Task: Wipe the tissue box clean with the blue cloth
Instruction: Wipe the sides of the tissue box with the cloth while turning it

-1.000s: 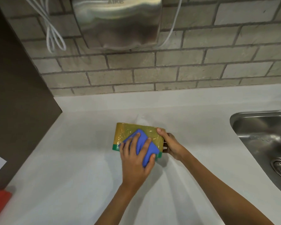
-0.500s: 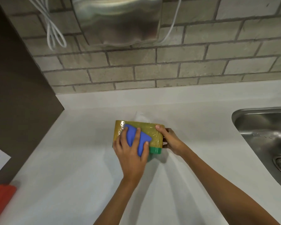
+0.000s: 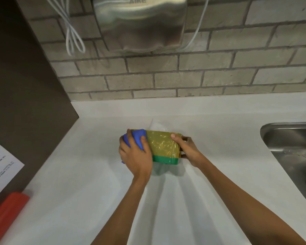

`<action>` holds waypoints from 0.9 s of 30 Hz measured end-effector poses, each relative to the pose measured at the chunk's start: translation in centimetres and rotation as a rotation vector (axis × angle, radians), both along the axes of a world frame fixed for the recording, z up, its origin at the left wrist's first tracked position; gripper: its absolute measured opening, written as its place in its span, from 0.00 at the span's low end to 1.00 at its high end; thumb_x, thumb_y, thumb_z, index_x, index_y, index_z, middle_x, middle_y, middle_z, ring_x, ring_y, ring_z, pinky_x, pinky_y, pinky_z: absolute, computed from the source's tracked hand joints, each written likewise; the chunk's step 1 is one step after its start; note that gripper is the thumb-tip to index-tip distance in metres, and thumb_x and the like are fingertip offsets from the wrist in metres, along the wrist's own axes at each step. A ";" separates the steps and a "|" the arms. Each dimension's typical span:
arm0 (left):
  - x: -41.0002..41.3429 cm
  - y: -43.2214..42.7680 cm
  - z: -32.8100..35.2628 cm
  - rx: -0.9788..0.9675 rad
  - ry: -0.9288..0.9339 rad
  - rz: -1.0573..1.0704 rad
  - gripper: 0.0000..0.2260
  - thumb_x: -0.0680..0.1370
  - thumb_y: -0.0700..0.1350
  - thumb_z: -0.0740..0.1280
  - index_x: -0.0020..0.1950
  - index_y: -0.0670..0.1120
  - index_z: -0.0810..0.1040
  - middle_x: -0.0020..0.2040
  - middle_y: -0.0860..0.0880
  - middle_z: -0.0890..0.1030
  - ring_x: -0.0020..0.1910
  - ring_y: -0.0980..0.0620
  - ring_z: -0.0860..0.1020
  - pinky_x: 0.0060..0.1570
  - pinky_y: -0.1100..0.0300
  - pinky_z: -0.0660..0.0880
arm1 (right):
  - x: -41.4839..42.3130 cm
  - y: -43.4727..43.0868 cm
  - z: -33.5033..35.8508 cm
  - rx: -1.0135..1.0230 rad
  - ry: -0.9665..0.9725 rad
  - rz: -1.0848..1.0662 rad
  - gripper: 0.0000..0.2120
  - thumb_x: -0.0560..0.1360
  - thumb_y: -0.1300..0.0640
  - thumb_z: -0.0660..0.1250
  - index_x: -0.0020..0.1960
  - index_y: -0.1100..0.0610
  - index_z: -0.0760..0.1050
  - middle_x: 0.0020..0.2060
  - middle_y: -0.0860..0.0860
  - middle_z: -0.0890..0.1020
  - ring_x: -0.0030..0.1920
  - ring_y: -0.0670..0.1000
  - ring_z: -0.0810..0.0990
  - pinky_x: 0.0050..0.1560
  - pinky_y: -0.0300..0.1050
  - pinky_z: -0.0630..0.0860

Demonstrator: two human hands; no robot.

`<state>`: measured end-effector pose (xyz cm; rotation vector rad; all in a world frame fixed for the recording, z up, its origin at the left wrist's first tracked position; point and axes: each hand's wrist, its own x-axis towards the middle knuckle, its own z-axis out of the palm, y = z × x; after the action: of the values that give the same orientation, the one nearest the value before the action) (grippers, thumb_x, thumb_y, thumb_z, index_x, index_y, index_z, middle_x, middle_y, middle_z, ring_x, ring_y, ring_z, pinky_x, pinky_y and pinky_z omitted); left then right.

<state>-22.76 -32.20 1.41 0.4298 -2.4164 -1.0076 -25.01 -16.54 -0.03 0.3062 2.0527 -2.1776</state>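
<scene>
I have the box (image 3: 163, 147) lying on the white counter (image 3: 78, 183), about midway between its left edge by the dark panel (image 3: 25, 85) and the sink (image 3: 293, 147) at its right edge, a little forward of the back edge under the brick wall (image 3: 184, 76).

My left hand (image 3: 135, 154) is closed on the cloth (image 3: 137, 137), pressing it onto the box's left end; the cloth wraps over that corner, with a scrap showing below my palm. My right hand (image 3: 186, 149) is clamped on the box's right end, thumb on top and fingers (image 3: 183, 155) down the end face.

I judge the box light and only fairly stiff. It is a soft pack in glossy yellow film with a green band along its near side, and the film wrinkles and shines, so I expect it to be slippery and to dent under hard pressure. A white tissue (image 3: 155, 125) sticks out at the far side and would tear or drag out if the cloth catches it.

The hold I would choose is the one in place: pinch across the short end, opposite the wiping hand, so each stroke pushes into the grip. Without that brace, I think the pack would skate across the smooth counter.
</scene>
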 end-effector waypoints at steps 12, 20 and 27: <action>4.8 -0.1 -3.6 -0.419 0.244 -0.387 0.21 0.79 0.54 0.54 0.67 0.46 0.72 0.68 0.38 0.73 0.62 0.38 0.74 0.60 0.49 0.72 | 0.6 0.5 -0.3 0.009 -0.057 0.001 0.24 0.68 0.41 0.68 0.55 0.57 0.76 0.43 0.51 0.83 0.42 0.48 0.81 0.37 0.43 0.77; -0.5 -6.3 0.8 0.909 -0.014 0.032 0.11 0.80 0.46 0.56 0.56 0.42 0.74 0.47 0.43 0.75 0.46 0.46 0.74 0.46 0.55 0.72 | 0.2 0.7 0.1 0.027 0.000 -0.052 0.43 0.60 0.41 0.73 0.66 0.59 0.60 0.60 0.55 0.73 0.56 0.52 0.76 0.51 0.47 0.77; -2.1 -7.6 1.1 0.812 -0.350 -0.159 0.12 0.79 0.49 0.55 0.55 0.44 0.72 0.45 0.45 0.76 0.46 0.45 0.75 0.39 0.57 0.72 | -0.3 0.8 0.5 0.261 0.081 0.167 0.41 0.65 0.45 0.73 0.71 0.54 0.58 0.64 0.52 0.71 0.62 0.51 0.73 0.60 0.45 0.74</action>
<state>-24.89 -39.77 2.56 0.7356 -2.2444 -2.1370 -25.29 -15.76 0.43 0.0694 2.3169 -1.8585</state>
